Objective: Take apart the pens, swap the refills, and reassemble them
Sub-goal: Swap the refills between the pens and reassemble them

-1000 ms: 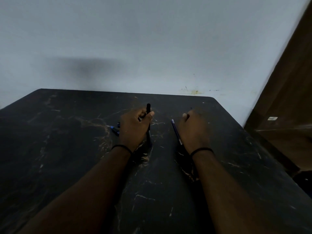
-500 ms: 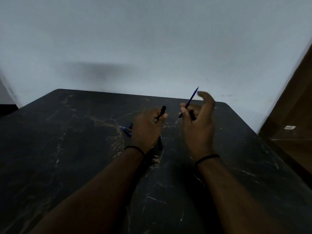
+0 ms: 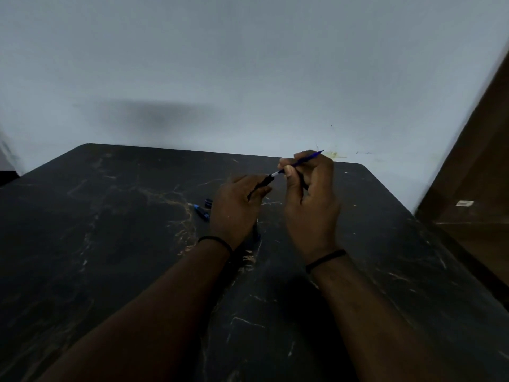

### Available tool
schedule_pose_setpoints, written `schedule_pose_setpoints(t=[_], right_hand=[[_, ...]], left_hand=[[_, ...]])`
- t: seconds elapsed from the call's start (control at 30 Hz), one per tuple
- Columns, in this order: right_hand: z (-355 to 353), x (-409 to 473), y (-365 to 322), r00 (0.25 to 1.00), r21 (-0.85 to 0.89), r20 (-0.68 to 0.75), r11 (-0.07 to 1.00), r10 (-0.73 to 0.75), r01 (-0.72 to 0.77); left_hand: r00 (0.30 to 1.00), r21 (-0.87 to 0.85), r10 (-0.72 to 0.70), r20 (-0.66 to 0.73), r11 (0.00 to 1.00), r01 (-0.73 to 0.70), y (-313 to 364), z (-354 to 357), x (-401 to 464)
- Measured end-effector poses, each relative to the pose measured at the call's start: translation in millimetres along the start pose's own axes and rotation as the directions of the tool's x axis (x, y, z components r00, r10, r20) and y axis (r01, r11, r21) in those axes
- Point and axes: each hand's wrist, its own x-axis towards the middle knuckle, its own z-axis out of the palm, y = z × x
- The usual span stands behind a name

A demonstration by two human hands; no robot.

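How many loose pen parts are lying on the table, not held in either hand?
2 clearly visible: a blue-tipped piece left of the left hand, and a small dark cap-like piece just beyond it. More may be hidden under the hands.

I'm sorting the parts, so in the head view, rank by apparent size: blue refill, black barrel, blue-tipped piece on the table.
1. blue refill, longest.
2. black barrel, partly hidden by the left hand, so unsure.
3. blue-tipped piece, shortest.

No legible text or labels anywhere.
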Motion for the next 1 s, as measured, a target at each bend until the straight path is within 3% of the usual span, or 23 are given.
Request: schedule_pose_setpoints(t=[0.17,0.37,0.5,0.6,0.67,0.77,0.83,1.0], right_hand=[[1.6,-0.3,0.6,0.999,-0.012,0.014,0.999,0.051,-0.051],[2.6,-2.8,8.0,0.973,-0.112,0.169,0.984,0.156,-0.138],[2.3,-1.9,11.4,0.979,-0.163,0.159,0.982,0.126,-0.100],[2.2,-2.0,12.3,0.986,-0.140,0.092,0.982,0.137,-0.124],[1.9,-2.6,14.0,0.989,-0.135,0.051,0.983,0.136,-0.128],[3.1,-5.5,17.6,0.986,-0.144,0.074,0.980,0.149,-0.138],[5.1,-8.1,19.4,0.981,-0.148,0.110,0.978,0.161,-0.144],[7.6,-10.5,21.2,0.976,-0.189,0.163,0.976,0.141,-0.110]], left_hand=[[0.999,-0.009,0.008,0.048,1.000,-0.007,1.0,0.5,1.0],[0.999,-0.074,0.027,0.020,0.997,-0.026,9.5,-0.7,-1.0],[0.998,-0.096,0.032,0.059,0.995,-0.026,12.5,-2.8,-2.0],[0.997,-0.009,0.016,0.071,1.000,-0.016,12.1,-7.8,-0.8],[1.000,0.128,-0.020,-0.023,0.991,0.023,9.6,-13.2,0.6],[0.938,0.277,-0.261,-0.227,0.907,0.319,-3.4,-28.5,7.2],[0.869,0.360,-0.426,-0.254,0.792,0.493,-18.6,-42.1,11.6],[0.778,0.591,-0.602,-0.180,0.566,0.575,-35.5,-62.1,13.1]])
